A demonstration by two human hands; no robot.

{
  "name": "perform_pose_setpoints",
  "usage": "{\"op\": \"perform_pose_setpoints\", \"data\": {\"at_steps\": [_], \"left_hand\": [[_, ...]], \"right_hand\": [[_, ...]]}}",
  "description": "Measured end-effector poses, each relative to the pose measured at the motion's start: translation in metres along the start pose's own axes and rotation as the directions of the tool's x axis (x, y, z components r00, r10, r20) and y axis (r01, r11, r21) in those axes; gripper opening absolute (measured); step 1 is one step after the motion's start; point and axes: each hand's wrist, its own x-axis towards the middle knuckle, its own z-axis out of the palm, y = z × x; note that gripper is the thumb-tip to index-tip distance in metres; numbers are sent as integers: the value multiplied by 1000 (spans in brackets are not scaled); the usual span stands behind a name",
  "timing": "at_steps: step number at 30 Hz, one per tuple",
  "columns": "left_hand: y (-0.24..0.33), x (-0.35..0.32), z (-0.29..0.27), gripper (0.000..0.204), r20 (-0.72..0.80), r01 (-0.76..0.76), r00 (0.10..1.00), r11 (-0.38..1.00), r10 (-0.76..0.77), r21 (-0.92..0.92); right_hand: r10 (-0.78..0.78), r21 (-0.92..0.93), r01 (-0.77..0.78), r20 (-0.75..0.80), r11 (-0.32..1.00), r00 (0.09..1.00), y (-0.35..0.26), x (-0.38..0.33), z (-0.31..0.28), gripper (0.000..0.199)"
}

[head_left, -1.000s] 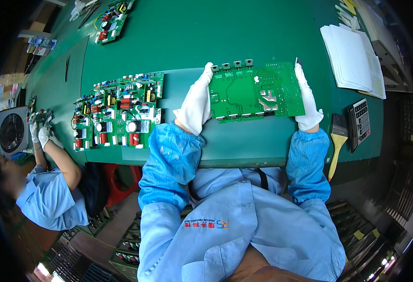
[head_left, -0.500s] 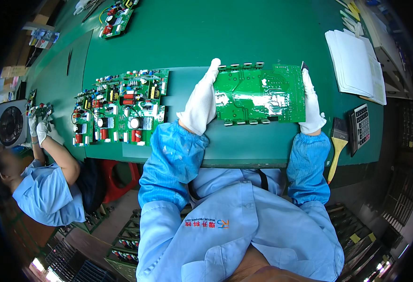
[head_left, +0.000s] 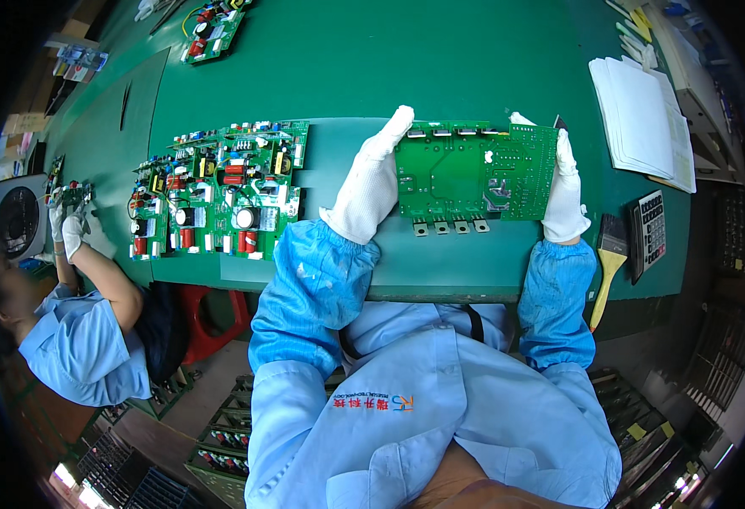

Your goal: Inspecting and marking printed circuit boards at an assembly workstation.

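A green circuit board (head_left: 470,174) is held flat over the green table (head_left: 440,68), its solder side up, metal tabs along its near and far edges. My left hand (head_left: 372,182), in a white glove, grips its left edge. My right hand (head_left: 563,191), also gloved, grips its right edge. Both blue sleeves reach up from the lower edge.
Two populated circuit boards (head_left: 220,191) lie to the left on the table, another board (head_left: 215,30) at the far left. A paper stack (head_left: 640,119), a calculator (head_left: 651,233) and a brush (head_left: 610,259) lie at the right. A co-worker (head_left: 67,331) sits at the left, gloved hands (head_left: 71,225) on a small board.
The board in my hands has shifted slightly toward me and levelled out; my grip on both edges is unchanged.
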Motion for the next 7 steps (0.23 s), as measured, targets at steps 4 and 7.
{"op": "perform_pose_setpoints", "data": {"at_steps": [4,7], "left_hand": [[-1,3,-4,51,8,15,1000,999,-14,-29],[-1,3,-3,51,-4,15,1000,1000,-15,-25]], "right_hand": [[-11,-50,13,29,999,1000,-2,-1,3,59],[24,34,-26,44,999,999,-1,0,2,60]]}}
